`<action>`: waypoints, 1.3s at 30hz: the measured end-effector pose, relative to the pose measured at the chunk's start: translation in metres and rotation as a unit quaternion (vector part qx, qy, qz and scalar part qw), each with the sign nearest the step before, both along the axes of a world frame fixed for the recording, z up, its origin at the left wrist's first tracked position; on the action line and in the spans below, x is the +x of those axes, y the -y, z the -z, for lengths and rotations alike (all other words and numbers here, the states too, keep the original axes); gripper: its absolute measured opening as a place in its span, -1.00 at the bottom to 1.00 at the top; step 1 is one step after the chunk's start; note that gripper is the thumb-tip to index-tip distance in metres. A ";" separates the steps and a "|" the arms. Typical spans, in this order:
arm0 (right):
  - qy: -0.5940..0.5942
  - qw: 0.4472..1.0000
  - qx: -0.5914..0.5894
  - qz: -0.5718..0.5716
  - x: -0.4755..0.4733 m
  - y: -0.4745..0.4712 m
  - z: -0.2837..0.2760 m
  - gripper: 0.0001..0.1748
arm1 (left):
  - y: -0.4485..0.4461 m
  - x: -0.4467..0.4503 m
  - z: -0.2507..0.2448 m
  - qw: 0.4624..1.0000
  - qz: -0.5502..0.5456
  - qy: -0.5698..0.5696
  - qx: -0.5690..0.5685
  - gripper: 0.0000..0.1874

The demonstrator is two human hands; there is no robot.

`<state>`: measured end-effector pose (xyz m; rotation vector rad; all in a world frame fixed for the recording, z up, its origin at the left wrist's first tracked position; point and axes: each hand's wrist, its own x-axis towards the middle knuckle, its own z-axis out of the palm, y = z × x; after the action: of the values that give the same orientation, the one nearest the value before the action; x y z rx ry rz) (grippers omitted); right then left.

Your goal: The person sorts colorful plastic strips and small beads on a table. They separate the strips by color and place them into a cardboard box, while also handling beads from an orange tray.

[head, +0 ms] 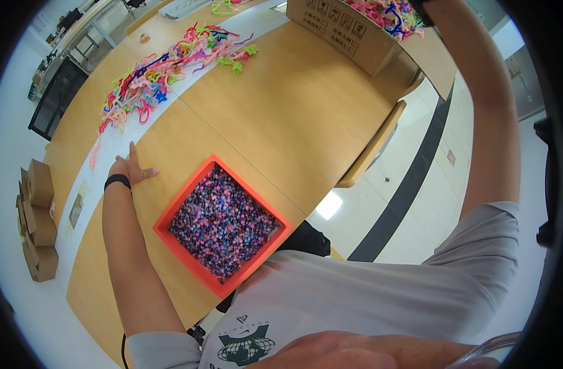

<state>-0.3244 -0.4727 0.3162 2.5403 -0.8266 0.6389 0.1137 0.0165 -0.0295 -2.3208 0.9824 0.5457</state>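
My left hand (134, 169), a black band on its wrist, is on the wooden table with fingers spread and nothing in it. It lies beside the white strip (143, 131) along the table. A square orange-red tray (188, 271) full of small purple, pink, blue and dark beads (224, 221) stands to its right, near my body. Beyond the hand, a long heap of colourful fuzzy pipe-cleaner pieces (157, 78) lies on the strip. My right forearm reaches up to the top edge, where the hand itself is out of view, beside a cardboard box (341, 34) filled with similar fuzzy pieces (392, 16).
Small open cardboard boxes (39, 217) stand at the far left edge. A wooden chair (374, 145) is against the table's right side, above a tiled floor (401, 184). A clear plastic package (182, 8) lies at the top. A dark mesh panel (57, 97) stands beyond the table.
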 end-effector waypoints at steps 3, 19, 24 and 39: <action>-0.073 0.987 0.123 -0.075 0.060 -0.030 0.082 -0.72 | -0.005 0.001 0.004 1.000 -0.002 -0.007 -0.009 0.60; -0.059 0.955 0.291 -0.022 0.185 -0.075 0.366 -0.18 | 0.002 0.006 0.001 1.000 0.006 -0.022 -0.010 0.65; -0.059 0.945 0.322 -0.001 0.194 -0.071 0.378 -0.44 | 0.004 0.007 -0.002 0.999 0.009 -0.042 -0.009 0.67; 0.046 0.924 0.371 -0.078 0.195 -0.130 0.256 -0.62 | 0.002 -0.001 -0.011 0.998 0.022 -0.050 -0.031 0.65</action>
<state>-0.1295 -0.3424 0.0602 3.3064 -1.0567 0.5661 0.1126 0.0143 -0.0183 -2.3384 1.1092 0.6265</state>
